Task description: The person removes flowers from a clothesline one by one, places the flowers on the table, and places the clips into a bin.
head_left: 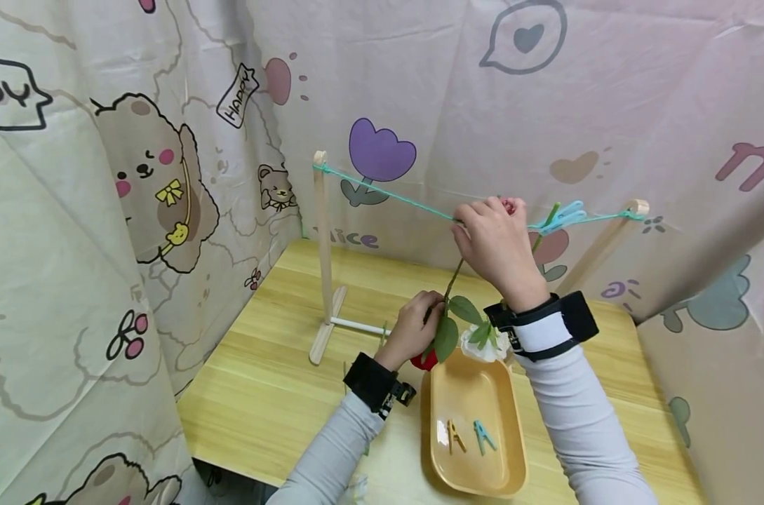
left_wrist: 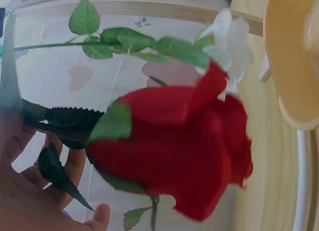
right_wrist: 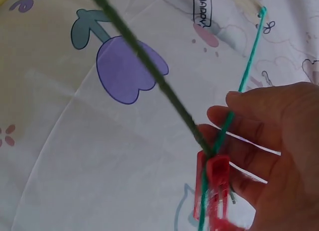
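Observation:
A red artificial rose hangs head down; its bloom (left_wrist: 169, 141) fills the middle of the left wrist view. My left hand (head_left: 413, 328) holds its stem just above the bloom, among the leaves (head_left: 446, 339). Higher up, a red clothespin (right_wrist: 218, 176) grips the stem end (right_wrist: 169, 94) against a turquoise string (right_wrist: 252, 54). My right hand (head_left: 498, 242) is at that spot, with relaxed fingers beside the clothespin and the string running between thumb and fingers. A white flower (head_left: 483, 344) hangs to the right, its stem on the string by a light blue clothespin (head_left: 561, 217).
Two wooden posts, left (head_left: 323, 238) and right (head_left: 599, 245), carry the string above the wooden table (head_left: 255, 393). An orange-yellow tray (head_left: 441, 477) stands below, holding a yellow clothespin (head_left: 455, 436) and a blue one (head_left: 484, 437). Patterned curtain (head_left: 432, 84) surrounds the table.

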### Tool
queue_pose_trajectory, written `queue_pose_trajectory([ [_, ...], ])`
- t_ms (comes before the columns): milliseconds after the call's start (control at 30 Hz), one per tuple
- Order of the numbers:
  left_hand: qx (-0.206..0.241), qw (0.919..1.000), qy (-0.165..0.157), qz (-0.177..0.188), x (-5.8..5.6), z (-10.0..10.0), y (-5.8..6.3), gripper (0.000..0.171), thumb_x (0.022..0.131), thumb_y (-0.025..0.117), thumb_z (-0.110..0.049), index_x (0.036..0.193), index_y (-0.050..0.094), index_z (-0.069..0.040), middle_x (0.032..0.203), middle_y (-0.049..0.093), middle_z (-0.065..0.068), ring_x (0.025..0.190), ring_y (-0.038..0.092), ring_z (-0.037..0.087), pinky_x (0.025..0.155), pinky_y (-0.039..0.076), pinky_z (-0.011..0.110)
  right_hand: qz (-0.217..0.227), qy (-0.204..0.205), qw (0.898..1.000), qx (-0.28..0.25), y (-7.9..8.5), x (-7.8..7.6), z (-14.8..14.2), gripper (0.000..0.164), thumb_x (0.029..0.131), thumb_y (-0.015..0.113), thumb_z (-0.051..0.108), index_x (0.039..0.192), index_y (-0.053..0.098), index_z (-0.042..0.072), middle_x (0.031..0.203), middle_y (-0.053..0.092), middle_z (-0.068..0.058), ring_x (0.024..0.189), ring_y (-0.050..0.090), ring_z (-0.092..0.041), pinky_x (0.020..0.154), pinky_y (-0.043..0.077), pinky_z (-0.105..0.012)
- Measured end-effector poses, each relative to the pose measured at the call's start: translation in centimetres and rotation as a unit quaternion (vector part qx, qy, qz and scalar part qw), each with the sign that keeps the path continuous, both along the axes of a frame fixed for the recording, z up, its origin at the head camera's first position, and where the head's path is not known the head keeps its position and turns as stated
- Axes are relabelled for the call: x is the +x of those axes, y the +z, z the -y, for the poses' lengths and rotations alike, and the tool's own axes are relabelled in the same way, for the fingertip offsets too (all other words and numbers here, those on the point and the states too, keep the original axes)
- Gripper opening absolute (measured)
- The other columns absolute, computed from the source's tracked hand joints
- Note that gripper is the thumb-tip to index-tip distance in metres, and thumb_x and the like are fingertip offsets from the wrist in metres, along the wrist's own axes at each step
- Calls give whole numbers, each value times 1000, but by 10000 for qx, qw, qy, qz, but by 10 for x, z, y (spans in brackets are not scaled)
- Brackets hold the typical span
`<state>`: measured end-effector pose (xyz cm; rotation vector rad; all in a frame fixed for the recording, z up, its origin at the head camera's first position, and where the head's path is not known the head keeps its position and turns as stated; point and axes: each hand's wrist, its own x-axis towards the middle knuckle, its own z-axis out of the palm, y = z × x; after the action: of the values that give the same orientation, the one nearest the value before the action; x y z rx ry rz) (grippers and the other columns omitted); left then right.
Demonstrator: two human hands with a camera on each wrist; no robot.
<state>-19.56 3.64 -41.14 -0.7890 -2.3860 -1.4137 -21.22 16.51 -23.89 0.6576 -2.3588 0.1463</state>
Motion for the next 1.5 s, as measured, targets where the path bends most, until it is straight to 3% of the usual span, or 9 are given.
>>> queue_pose_trajectory([
  [267,-18,9999,52,86,0,2,-2,25,102,40,-18,109,61,-7,103,61,9,90,60,18,76,50,24,-201,-303,9993,66,-1,-4,-9,22,89,63,25,77,68,8,95,59,-12,97,47,-34,95,30,-59],
  [400,-14,9999,75,98,0,2,-3,25,102,40,-17,109,61,-7,103,62,8,91,61,18,78,49,25,-259,-399,9988,-77,-4,-6,-12,30,89,62,32,70,66,9,92,57,-12,83,48,-34,74,39,-48],
  [467,-28,9999,82,119,1,3,-4,25,101,40,-17,109,61,-7,103,62,9,92,61,18,79,50,26,-233,-377,9989,-159,-6,-6,-13,32,89,63,32,68,64,8,84,54,-11,71,45,-32,60,36,-41],
  [633,-40,9997,34,218,3,4,-6,24,101,41,-15,110,61,-6,105,62,10,92,61,18,79,49,25,-379,-412,9980,-279,-8,-8,-14,32,91,60,35,85,66,4,79,48,-12,55,40,-25,47,30,-33],
  [733,-9,9997,-36,246,4,4,-6,24,101,41,-15,112,61,-6,106,62,10,88,60,17,75,49,22,-598,-486,9959,-477,-5,-9,-12,36,97,50,36,103,62,2,86,51,-16,47,38,-23,41,30,-33],
  [800,34,9996,-96,258,5,4,-6,24,101,41,-15,112,60,-6,106,61,10,87,59,16,73,48,21,-701,-525,9936,-717,-3,-10,-11,37,100,43,33,106,60,1,90,53,-18,44,38,-24,39,30,-34],
  [1000,124,9991,-212,349,8,5,-6,24,102,39,-15,110,60,-8,101,61,8,84,58,15,72,47,19,-922,-557,9840,-1422,0,-10,-12,38,102,37,26,88,60,-2,81,55,-17,47,43,-31,39,33,-39],
  [1200,248,9990,-274,270,9,9,-6,24,103,36,-16,108,59,-9,99,59,7,81,54,13,71,44,20,-1507,-315,9667,-2044,1,-11,-7,37,99,41,17,70,49,-4,65,42,-15,48,36,-28,42,26,-35],
  [1500,323,9990,-324,-16,9,15,-7,24,103,35,-14,105,58,-6,94,58,8,75,47,12,68,38,20,-1954,-127,9542,-2263,-1,-14,-6,45,99,37,22,59,37,1,52,33,-11,43,28,-24,42,18,-30],
])
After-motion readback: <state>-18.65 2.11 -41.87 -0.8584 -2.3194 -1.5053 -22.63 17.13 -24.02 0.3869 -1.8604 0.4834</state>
